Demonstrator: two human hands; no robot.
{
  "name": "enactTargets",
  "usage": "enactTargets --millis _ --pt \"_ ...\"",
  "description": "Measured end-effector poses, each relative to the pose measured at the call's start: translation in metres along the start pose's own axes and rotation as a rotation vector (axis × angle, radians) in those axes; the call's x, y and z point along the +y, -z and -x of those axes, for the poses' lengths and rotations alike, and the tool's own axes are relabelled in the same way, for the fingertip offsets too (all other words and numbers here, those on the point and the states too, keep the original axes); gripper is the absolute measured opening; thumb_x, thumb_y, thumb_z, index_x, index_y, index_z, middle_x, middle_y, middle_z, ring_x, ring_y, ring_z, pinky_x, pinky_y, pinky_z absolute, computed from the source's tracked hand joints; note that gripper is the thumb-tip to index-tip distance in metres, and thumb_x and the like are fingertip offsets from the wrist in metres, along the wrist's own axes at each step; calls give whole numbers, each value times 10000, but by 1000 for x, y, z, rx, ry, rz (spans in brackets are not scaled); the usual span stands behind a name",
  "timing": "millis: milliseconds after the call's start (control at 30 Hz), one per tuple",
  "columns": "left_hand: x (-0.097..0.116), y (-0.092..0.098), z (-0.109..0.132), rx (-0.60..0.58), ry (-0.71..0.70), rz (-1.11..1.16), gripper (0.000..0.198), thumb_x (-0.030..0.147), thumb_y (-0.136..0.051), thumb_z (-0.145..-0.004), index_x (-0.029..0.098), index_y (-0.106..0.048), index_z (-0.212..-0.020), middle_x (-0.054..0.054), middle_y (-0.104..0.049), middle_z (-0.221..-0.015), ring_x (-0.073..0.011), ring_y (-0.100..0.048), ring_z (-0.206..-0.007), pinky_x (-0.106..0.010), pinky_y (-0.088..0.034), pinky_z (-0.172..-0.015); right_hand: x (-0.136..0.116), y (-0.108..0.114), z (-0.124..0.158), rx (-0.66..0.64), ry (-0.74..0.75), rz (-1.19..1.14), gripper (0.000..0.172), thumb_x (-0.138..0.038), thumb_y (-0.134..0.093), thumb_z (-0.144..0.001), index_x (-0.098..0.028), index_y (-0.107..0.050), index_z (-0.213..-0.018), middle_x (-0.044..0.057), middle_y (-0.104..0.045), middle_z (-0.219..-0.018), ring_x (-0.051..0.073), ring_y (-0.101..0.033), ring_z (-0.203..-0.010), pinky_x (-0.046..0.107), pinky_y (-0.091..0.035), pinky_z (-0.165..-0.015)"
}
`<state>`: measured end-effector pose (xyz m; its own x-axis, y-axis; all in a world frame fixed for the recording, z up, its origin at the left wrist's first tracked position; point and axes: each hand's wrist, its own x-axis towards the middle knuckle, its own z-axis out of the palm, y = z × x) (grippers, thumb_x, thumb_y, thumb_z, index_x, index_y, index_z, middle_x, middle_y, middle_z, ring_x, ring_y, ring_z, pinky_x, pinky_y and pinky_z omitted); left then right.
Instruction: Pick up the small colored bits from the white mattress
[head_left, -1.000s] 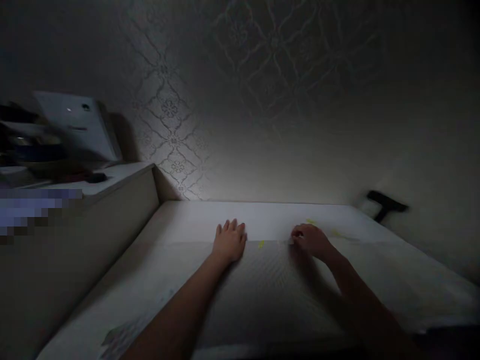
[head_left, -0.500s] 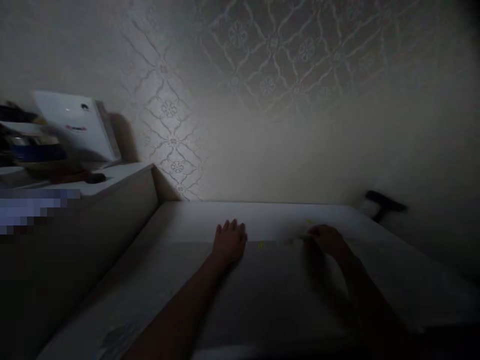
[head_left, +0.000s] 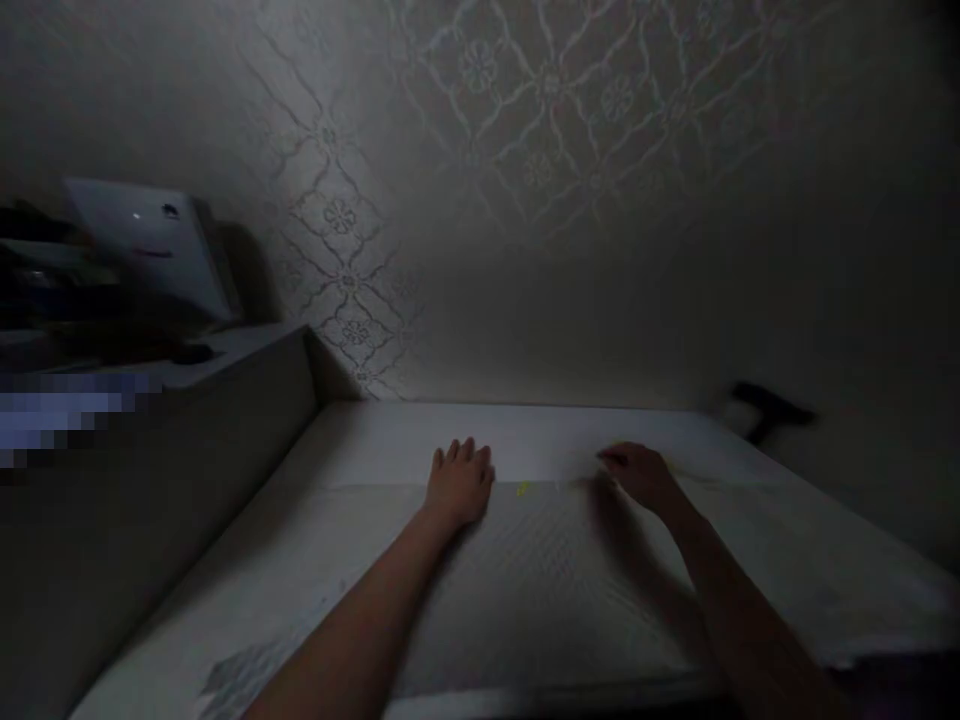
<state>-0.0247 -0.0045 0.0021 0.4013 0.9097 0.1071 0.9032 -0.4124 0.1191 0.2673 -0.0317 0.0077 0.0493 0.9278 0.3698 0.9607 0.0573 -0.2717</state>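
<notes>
Our left hand (head_left: 459, 484) stays flat, fingers spread, on the mattress (head_left: 525, 590); our right hand (head_left: 643, 474), at three o'clock, has uncurled, seemingly open, smoothing outward.

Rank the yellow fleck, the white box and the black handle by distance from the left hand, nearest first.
1. Yellow fleck: just right of the left hand, on the mattress.
2. White box: far left, on the shelf.
3. Black handle: far right, by the wall.
</notes>
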Motion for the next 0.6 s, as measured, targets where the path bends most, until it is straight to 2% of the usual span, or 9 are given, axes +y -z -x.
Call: enactTargets --millis 100,167,300,433,600 --pt "0 0 0 -2 3 5 460 350 -309 -986 206 -419 -1409 -137 -372 -1514 -318 -315 -1398 -531 -263 -1113 -26 -7 4 20 195 -152 278 -176 -478 -851 -207 -738 -942 80 -746 -990 209 -691 -936 362 -537 -870" --pt "0 0 0 0 -3 4 460 352 -301 -987 204 -424 -1405 -139 -373 -1513 -319 -316 -1396 -534 -267 -1109 -47 -14 9 -27 364 -231 290 -181 -471 -873 -205 -724 -1013 93 -736 -1051 212 -675 -1001 379 -528 -910" --pt "0 0 0 0 -5 0 467 351 -295 -989 192 -417 -1411 -141 -367 -1515 -324 -319 -1394 -532 -265 -1112 -78 -21 22 -112 573 -216 326 -212 -436 -922 -179 -689 -1125 112 -705 -1149 231 -635 -1104 425 -496 -979" --pt "1 0 0 2 5 -9 461 356 -298 -990 206 -416 -1409 -131 -372 -1514 -318 -324 -1392 -526 -267 -1109 -86 -20 29 -194 625 -98 344 -198 -408 -943 -154 -682 -1148 125 -672 -1216 271 -541 -1239 488 -420 -1058" --pt "1 -1 1 6 1 -17 456 357 -291 -991 214 -417 -1406 -120 -379 -1511 -316 -322 -1392 -522 -269 -1108 -85 -17 30 -212 612 -54 336 -165 -417 -932 -152 -687 -1131 133 -681 -1189 288 -512 -1267 509 -408 -1065"
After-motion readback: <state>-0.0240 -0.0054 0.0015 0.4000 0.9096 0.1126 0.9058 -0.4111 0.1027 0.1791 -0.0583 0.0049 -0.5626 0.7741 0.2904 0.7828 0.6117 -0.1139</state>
